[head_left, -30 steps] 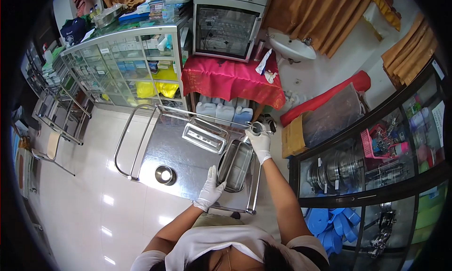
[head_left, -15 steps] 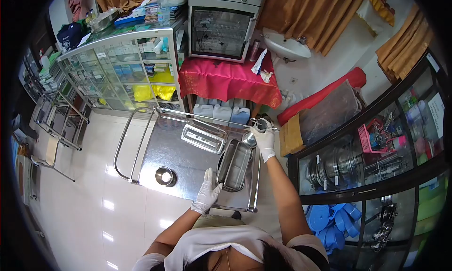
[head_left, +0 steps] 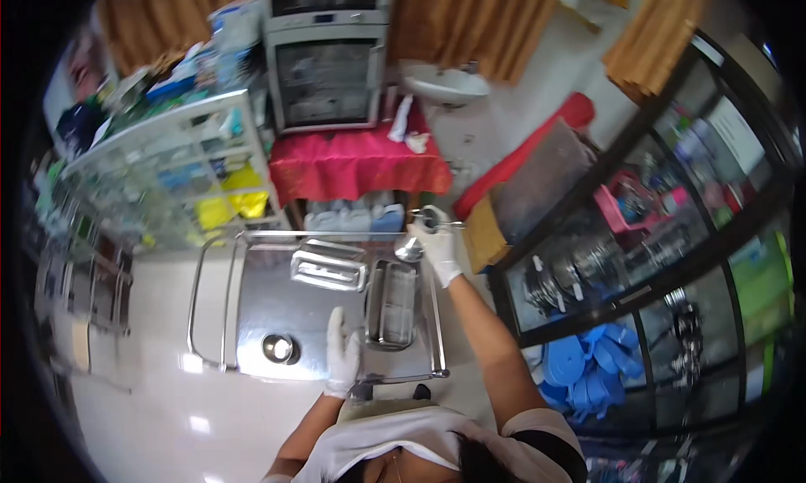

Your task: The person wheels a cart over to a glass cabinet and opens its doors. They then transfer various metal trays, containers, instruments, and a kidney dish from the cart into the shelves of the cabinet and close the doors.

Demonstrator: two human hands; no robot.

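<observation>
Widest in my feed is the pale floor [head_left: 164, 302], showing between the trolley's left handle and the rack at far left. The dark-framed cabinet [head_left: 579, 319] bounds the right side, with floor between it and the trolley, where the right forearm reaches over. The glass case [head_left: 168, 181] stands past the far left. I have the steel trolley [head_left: 273, 294] in the middle, railed on its far and right sides, its near edge close to the person's body; the widest stretch of bare top lies left of the trays. Beyond the far rail hangs a red cloth [head_left: 361, 164], and a brown box [head_left: 485, 235] sits just right of the trolley's far right corner. The deep tray [head_left: 403, 302] leaves a narrow strip before the right rail; the shallow tray [head_left: 329, 265] lies near the far rail. The left hand [head_left: 342, 357] is spread over the near edge, holding nothing, near the deep tray; I can't tell whether it touches the top. The right hand [head_left: 435, 241] is closed around a small metal piece [head_left: 431, 220] at the far right corner, too blurred for me to name. A round cup [head_left: 280, 349] stands by the near left edge, and a small bowl [head_left: 409, 249] sits just beside the right hand.
</observation>
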